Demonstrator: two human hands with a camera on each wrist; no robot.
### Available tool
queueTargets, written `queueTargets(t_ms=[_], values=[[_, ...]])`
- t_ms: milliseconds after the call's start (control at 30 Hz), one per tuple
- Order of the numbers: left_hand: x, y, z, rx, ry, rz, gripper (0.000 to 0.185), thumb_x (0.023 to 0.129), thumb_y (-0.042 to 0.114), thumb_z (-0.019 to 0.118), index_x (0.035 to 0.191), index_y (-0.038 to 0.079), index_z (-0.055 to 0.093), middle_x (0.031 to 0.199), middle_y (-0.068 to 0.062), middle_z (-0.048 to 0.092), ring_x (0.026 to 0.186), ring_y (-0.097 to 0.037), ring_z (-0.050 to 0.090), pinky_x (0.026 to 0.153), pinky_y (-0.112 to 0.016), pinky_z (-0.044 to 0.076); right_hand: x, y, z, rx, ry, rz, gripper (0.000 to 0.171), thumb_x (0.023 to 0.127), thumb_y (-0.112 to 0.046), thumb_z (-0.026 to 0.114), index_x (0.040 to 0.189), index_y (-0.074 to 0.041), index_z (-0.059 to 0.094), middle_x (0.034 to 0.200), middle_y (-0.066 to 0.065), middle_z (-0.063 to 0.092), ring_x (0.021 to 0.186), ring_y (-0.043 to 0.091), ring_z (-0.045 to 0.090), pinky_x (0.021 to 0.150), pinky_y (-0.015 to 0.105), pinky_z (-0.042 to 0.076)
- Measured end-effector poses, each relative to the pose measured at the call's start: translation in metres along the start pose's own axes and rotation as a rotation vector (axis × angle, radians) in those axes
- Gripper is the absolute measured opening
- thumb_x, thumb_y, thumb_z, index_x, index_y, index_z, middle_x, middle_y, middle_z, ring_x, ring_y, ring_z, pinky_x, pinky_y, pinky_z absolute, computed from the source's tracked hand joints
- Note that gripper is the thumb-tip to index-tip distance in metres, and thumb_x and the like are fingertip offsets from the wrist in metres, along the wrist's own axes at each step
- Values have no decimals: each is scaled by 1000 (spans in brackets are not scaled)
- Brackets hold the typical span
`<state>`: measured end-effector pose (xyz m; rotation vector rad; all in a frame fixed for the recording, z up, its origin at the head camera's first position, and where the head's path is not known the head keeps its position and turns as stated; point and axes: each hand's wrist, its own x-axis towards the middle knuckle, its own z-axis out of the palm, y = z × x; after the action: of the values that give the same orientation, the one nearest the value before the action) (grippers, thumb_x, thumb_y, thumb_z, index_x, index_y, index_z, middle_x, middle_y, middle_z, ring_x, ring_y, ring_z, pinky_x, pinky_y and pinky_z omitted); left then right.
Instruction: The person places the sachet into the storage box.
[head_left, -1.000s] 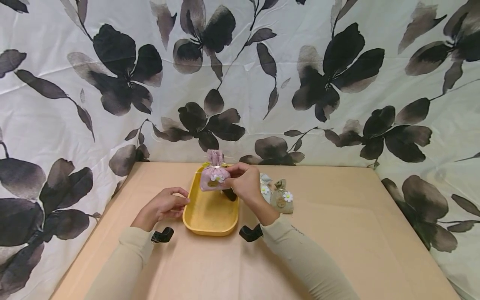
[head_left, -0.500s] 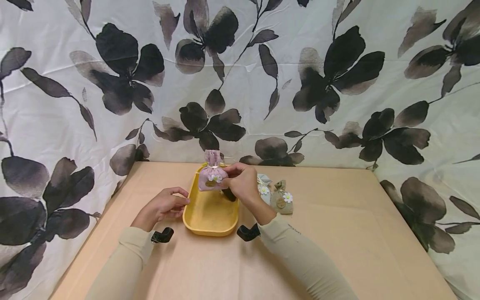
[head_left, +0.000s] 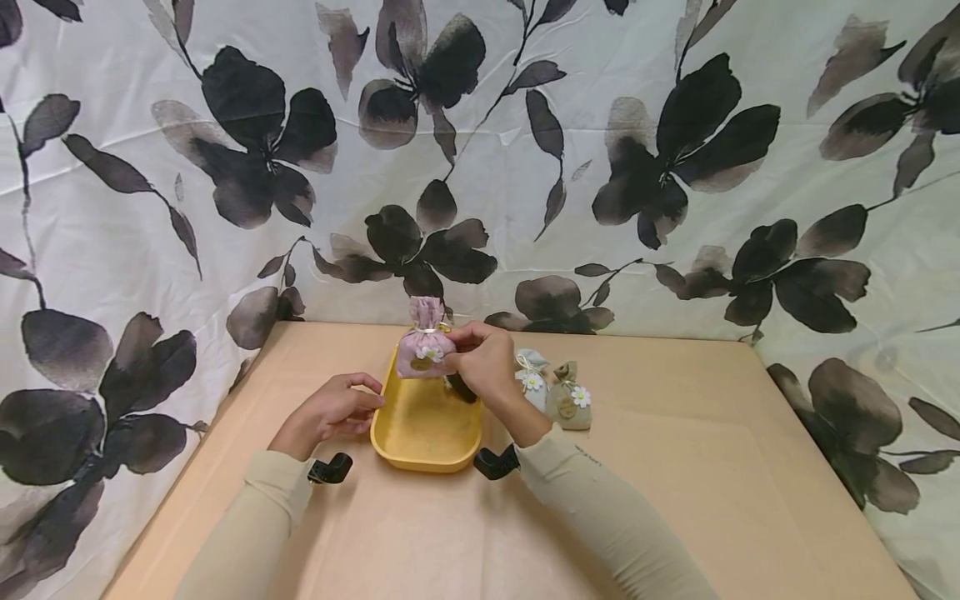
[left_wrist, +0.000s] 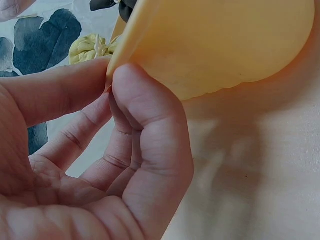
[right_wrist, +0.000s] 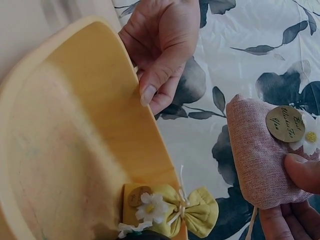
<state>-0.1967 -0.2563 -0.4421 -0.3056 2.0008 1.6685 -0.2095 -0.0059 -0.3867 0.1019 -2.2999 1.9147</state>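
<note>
A yellow tray point(head_left: 423, 437) lies on the tan table. My left hand point(head_left: 372, 400) pinches the tray's left rim point(left_wrist: 125, 45) between thumb and forefinger point(left_wrist: 145, 115). My right hand point(head_left: 450, 354) holds a pink cloth pouch point(head_left: 424, 350) upright above the tray's far end. The pouch point(right_wrist: 260, 160) carries a round tag and a daisy, and its side is pinched between my thumb and fingers point(right_wrist: 302, 172). A yellow-green pouch point(right_wrist: 185, 210) with a daisy lies at the tray's far end, hidden behind the pink pouch in the head view.
Two more pouches stand on the table right of the tray, a pale one point(head_left: 531, 379) and an olive one point(head_left: 567, 402). A floral cloth point(head_left: 600, 167) hangs behind and at both sides. The table point(head_left: 675, 467) stretches to the right and toward me.
My right hand has carried the pink pouch slightly further toward the tray's far end. My left hand keeps its pinch on the rim.
</note>
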Motion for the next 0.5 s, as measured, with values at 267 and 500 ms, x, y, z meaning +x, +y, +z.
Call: queueTargets(t_ms=[267,500], values=[[0,0,0,-13,-5,8,33,98,7,67,127,-2,54,75,-2,60,62,-9,57,57,-19,54,5,0,5,-11,0,-16,26,71,13,82,91,-4,80,93,14,78,79,18,72,74,31,64],[0,1,-1,-19,-17,9,33,98,6,66,127,-2,54,75,-3,61,62,-9,57,57,-18,54,10,1,9,-26,8,-4,26,70,13,82,90,-4,80,93,13,79,78,16,70,74,30,63]])
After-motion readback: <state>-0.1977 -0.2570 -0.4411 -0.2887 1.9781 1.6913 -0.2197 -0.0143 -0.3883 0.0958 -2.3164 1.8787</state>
